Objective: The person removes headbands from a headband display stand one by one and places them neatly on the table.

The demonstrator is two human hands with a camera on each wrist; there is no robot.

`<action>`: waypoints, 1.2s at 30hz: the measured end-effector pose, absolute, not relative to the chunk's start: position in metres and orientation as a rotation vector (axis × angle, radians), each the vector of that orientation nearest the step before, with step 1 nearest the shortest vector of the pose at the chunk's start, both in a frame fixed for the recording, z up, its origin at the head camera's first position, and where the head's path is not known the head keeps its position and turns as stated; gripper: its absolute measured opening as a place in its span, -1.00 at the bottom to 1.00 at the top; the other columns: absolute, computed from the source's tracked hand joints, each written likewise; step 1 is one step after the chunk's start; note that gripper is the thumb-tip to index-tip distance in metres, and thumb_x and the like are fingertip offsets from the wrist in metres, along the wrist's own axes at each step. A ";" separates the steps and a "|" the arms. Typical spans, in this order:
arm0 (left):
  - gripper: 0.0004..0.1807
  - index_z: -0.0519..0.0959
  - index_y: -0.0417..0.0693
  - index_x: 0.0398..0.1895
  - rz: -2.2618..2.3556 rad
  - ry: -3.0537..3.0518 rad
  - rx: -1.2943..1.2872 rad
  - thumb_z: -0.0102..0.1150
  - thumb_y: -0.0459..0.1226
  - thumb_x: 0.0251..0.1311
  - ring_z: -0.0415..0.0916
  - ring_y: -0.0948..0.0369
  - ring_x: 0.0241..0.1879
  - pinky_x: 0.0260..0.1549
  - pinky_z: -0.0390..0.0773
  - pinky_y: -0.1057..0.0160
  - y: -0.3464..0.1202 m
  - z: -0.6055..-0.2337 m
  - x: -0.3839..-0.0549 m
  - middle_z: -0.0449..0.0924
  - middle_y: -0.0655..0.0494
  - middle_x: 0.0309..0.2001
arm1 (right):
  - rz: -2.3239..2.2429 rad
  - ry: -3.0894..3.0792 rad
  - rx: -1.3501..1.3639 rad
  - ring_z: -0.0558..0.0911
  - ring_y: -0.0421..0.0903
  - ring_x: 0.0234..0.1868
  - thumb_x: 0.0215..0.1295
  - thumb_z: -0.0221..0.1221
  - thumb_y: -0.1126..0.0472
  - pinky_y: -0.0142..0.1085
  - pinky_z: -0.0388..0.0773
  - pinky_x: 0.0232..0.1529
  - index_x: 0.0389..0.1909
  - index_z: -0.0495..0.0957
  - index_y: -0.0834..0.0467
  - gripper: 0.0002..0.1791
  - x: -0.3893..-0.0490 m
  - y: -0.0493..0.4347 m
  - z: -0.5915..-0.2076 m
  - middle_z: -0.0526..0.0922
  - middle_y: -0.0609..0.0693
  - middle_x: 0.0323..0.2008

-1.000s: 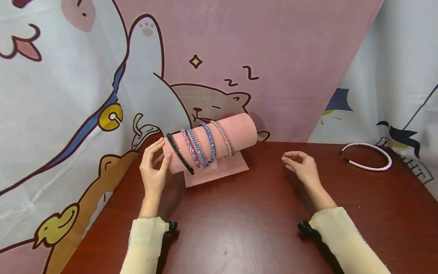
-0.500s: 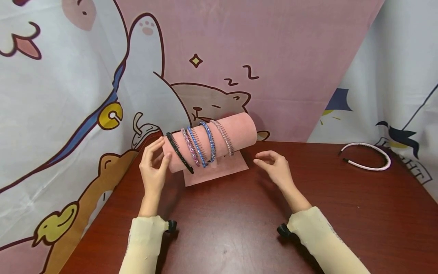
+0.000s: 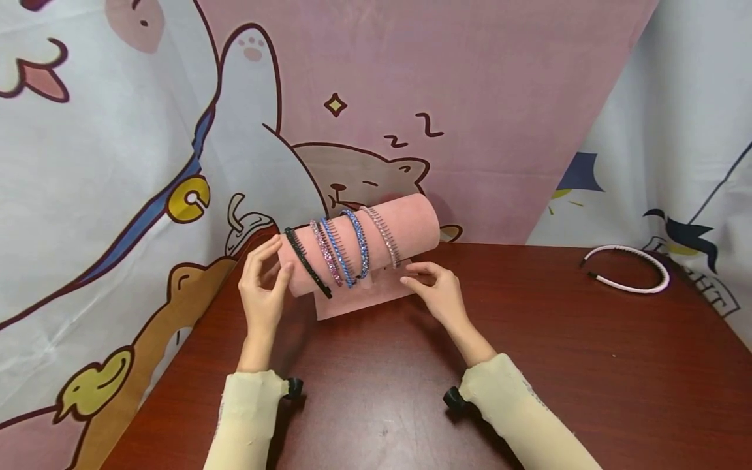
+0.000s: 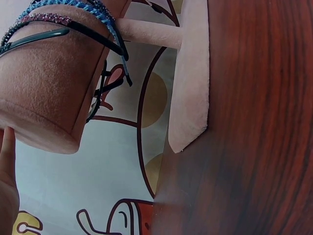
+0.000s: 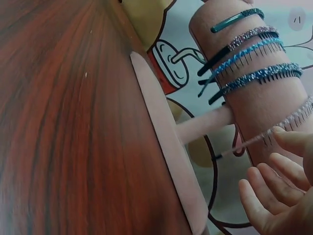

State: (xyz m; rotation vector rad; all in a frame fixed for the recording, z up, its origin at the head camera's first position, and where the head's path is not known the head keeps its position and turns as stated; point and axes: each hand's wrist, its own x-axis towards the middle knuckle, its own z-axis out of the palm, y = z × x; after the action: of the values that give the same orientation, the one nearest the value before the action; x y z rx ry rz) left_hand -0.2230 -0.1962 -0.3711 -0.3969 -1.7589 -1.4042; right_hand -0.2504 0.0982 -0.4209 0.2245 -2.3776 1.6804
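Note:
A pink padded roll stand carries several toothed headbands, its roll sloping up to the right in the head view. A black headband sits nearest the left end, then pink glitter, blue braided and blue glitter ones. Furthest right is a pale beaded headband. My left hand rests at the roll's left end, with the thumb touching the end face in the left wrist view. My right hand is by the pale headband's lower end, fingers loosely bent; its thumb overlaps that band in the right wrist view.
On the right side of the dark red wooden table lies a white headband with black tips. A cartoon-printed cloth hangs behind and along both sides. The stand's flat pink base rests on the tabletop.
My right hand has moved left across the table, from well right of the stand to the pale headband's lower end. My left hand and the stand have stayed in place.

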 end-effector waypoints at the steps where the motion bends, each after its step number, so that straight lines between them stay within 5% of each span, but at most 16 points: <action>1: -0.63 0.58 -0.45 0.06 -1.405 -1.760 -0.396 0.25 -0.57 0.14 0.53 0.16 0.21 0.07 0.64 0.41 -0.196 -0.371 -0.223 0.55 -0.33 0.17 | 1.682 -2.366 0.225 0.74 0.12 -0.07 0.19 0.39 0.15 -0.47 0.64 -0.19 -0.02 0.69 0.19 -0.64 -0.251 0.095 -0.422 0.75 0.18 -0.04; 8: -0.63 0.58 -0.45 0.07 -1.407 -1.767 -0.396 0.25 -0.56 0.15 0.53 0.15 0.21 0.07 0.65 0.39 -0.195 -0.370 -0.223 0.55 -0.33 0.18 | 1.702 -2.232 0.152 0.76 0.06 -0.10 0.11 0.44 0.21 -0.27 0.74 -0.09 -0.13 0.72 0.20 -0.71 -0.253 0.077 -0.425 0.80 0.12 -0.16; 16: -0.63 0.58 -0.46 0.05 -1.407 -1.757 -0.385 0.26 -0.57 0.13 0.54 0.19 0.20 0.05 0.63 0.46 -0.195 -0.369 -0.223 0.55 -0.35 0.17 | 1.679 -2.147 0.121 0.76 0.00 -0.21 0.06 0.48 0.19 -0.54 0.64 -0.27 -0.24 0.69 0.20 -0.73 -0.257 0.064 -0.427 0.79 0.11 -0.27; 36: -0.63 0.58 -0.43 0.07 -1.404 -1.759 -0.384 0.26 -0.55 0.14 0.53 0.20 0.20 0.06 0.64 0.44 -0.196 -0.371 -0.222 0.55 -0.32 0.18 | 1.617 -2.062 0.099 0.73 0.00 -0.30 0.20 0.37 0.25 -0.66 0.57 -0.34 -0.25 0.64 0.23 -0.83 -0.259 0.072 -0.428 0.76 0.14 -0.31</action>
State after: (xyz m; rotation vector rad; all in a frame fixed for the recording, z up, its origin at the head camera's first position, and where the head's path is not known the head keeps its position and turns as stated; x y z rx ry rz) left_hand -0.2225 -0.1955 -0.3711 -0.3835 -1.7585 -1.4035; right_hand -0.2590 0.0717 -0.4282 0.0994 -2.0616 1.6166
